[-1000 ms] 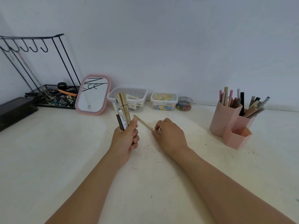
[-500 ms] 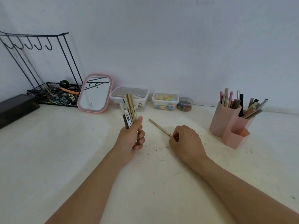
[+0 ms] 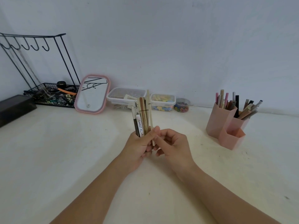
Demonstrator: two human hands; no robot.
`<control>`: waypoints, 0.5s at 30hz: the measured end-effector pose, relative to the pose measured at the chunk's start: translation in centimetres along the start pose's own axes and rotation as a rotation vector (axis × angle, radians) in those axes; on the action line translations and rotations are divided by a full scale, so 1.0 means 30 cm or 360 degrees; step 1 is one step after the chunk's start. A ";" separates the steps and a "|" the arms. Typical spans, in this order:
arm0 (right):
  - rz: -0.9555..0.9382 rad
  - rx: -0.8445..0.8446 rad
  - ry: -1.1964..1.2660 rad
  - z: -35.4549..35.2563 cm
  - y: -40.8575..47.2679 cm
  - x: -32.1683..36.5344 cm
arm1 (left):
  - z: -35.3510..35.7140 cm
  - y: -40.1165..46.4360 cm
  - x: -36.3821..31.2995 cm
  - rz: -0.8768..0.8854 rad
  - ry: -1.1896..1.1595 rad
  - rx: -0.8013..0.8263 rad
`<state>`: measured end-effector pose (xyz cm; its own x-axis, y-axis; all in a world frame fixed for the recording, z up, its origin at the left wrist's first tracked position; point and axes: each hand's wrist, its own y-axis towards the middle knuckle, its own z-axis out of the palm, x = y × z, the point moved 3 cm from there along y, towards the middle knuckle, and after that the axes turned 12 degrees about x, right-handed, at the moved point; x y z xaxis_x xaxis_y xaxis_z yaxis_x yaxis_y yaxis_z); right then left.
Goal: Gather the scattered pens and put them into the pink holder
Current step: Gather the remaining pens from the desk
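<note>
L hand [image 3: 137,147] clenched round upright pen bundle [image 3: 142,117] above white desk [image 3: 64,151], R hand [image 3: 171,146] pinching one thin beige pen [image 3: 149,110] vs. bundle's right edge, pink holder [image 3: 224,125] w/ pens well apart at right

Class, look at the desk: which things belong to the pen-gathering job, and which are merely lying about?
Belong to the job:
- bundle of pens, held upright in the left hand
- cream pen, pinched by the right hand
- pink holder, already partly filled

Just lying about:
- pink mirror
- two clear lidded boxes
- small tub of beads
- black wire rack
- black box
</note>
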<state>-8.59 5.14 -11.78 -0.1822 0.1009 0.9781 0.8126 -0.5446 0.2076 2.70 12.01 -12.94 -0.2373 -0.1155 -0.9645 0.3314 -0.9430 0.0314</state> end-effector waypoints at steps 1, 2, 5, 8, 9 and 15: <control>-0.0025 0.0009 -0.0048 0.006 -0.002 -0.001 | 0.002 0.000 0.001 0.0032 0.0063 -0.0031; -0.0041 0.0014 -0.0093 0.010 -0.006 -0.003 | 0.005 0.000 0.002 0.0050 0.0102 -0.0071; -0.0018 0.0001 -0.0172 0.012 -0.012 -0.011 | 0.004 0.007 0.010 0.0042 0.0142 -0.0236; -0.0002 0.0018 -0.0210 0.000 -0.009 -0.015 | -0.001 0.012 0.019 0.0055 0.0308 -0.0385; -0.0005 0.0044 -0.0230 -0.002 -0.009 -0.012 | 0.003 0.012 0.019 0.0083 0.0361 -0.0398; 0.0090 -0.0004 -0.0086 -0.051 0.007 0.031 | 0.033 -0.003 0.010 0.0160 0.0634 -0.0247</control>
<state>-9.45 3.84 -10.86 -0.1058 0.1148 0.9877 0.8193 -0.5528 0.1520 1.68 11.75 -12.98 0.1639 -0.0463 -0.9854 0.4753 -0.8716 0.1200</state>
